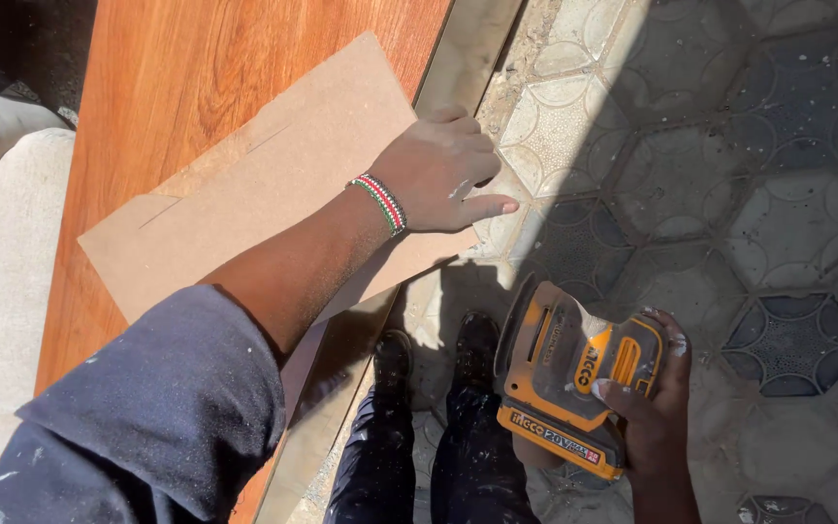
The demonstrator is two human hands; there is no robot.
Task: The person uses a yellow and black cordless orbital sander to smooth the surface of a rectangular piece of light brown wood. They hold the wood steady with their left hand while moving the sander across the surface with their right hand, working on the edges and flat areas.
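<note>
My left hand [443,175] grips the right edge of a flat brown fibreboard panel [273,184], fingers curled over the edge and thumb pointing right. A beaded wristband sits on that wrist. The panel lies on a long reddish wood-grain board [177,68]. My right hand [657,408] holds an orange and black cordless sander [569,374] low at the right, beside my legs.
My dark shoes [438,354] and trousers stand on grey patterned paving [720,175]. A pale metal strip [467,49] runs along the board's right side. A light cushioned surface [2,252] lies at the left.
</note>
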